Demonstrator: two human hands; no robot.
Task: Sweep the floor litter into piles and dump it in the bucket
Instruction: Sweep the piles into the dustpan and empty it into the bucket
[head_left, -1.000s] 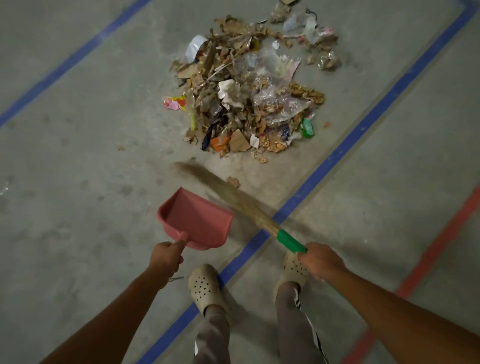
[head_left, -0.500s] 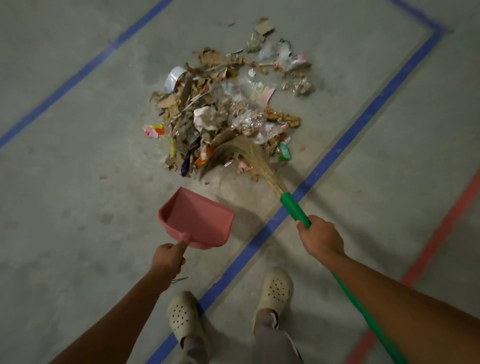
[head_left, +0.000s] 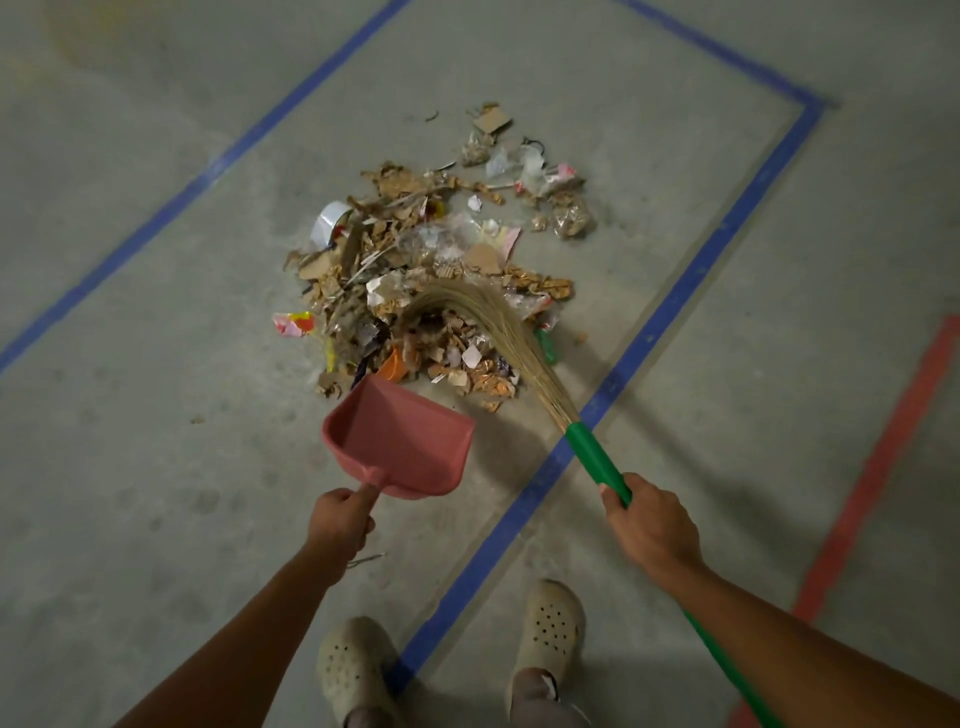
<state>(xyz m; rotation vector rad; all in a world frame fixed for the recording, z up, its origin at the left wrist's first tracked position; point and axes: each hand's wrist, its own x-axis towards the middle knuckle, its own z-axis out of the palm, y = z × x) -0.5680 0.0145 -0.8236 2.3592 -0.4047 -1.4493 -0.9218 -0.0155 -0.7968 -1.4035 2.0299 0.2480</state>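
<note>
Firmly, your left hand (head_left: 340, 519) curls round the handle of the pink dustpan (head_left: 405, 441), its mouth beside the litter pile (head_left: 415, 260) at six o'clock; your right hand (head_left: 652, 525) grips the broom (head_left: 592, 457) by its green shaft, bristles (head_left: 483, 312) bent across the pile's four o'clock side.

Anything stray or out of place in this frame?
Nothing damaged. The litter pile isn't fully gathered: a looser cluster of plastic wrappers sits apart at its far right, a cardboard scrap lies beyond that, and a red-and-yellow wrapper strays off the left edge. The pink dustpan is empty.
</note>
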